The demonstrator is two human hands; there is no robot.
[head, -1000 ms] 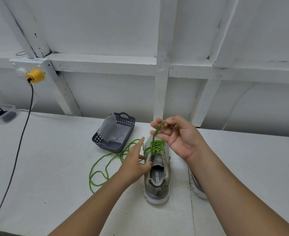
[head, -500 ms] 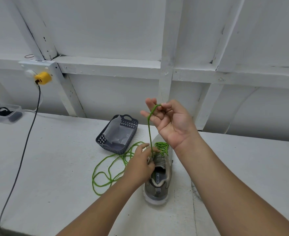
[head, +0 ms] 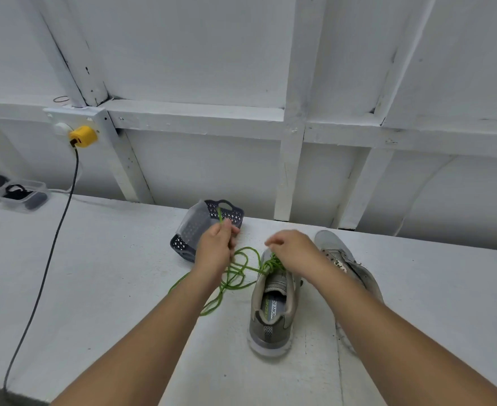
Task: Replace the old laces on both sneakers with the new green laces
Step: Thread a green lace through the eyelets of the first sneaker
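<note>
Left hand (head: 215, 247): fist gripping a green lace (head: 235, 278), its tip sticking up above the knuckles. Right hand (head: 292, 250): fingers curled down over the laced eyelets of the near sneaker (head: 272, 312); grip cannot be told. Lace: threaded through this sneaker, slack looped on the table (head: 101, 276) to its left. Second sneaker (head: 344, 262): right of the first, partly behind the right forearm. Dark basket (head: 209, 227): behind the left hand.

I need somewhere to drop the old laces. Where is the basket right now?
In the head view, the basket sits tilted on the table near the back wall, just behind the left hand.
</note>
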